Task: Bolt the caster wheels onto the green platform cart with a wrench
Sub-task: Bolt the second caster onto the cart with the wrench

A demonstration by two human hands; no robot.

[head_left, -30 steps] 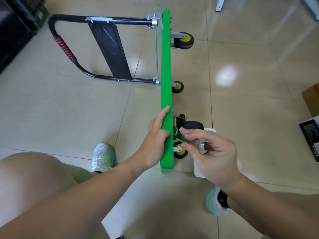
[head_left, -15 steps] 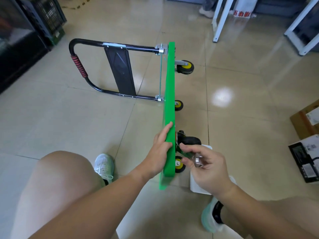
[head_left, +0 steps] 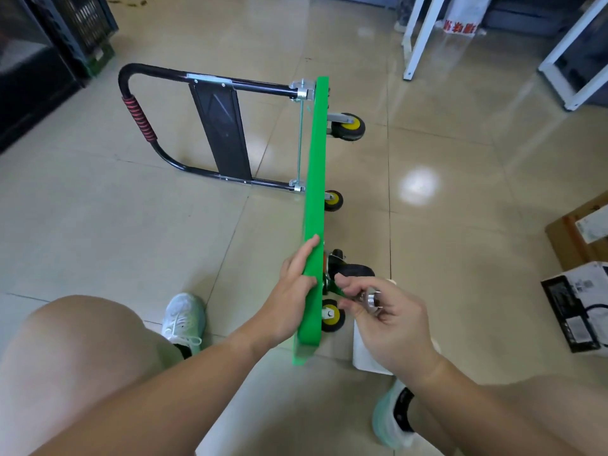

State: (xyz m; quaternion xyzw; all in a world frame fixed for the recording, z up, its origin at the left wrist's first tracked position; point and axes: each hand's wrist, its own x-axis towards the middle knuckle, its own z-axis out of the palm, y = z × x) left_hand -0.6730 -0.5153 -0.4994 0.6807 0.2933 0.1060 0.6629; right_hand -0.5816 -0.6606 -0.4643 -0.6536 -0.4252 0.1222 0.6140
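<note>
Floor [head_left: 131, 245]: we see glossy beige tiles.
Middle: green platform cart [head_left: 316, 179], standing on edge.
Right: cardboard box [head_left: 574, 240]; black printed box [head_left: 574, 312] just beside it.

A cardboard box [head_left: 574, 240] and a black printed box [head_left: 572, 311] sit at right; white frame legs [head_left: 418, 37] stand beyond.
</note>
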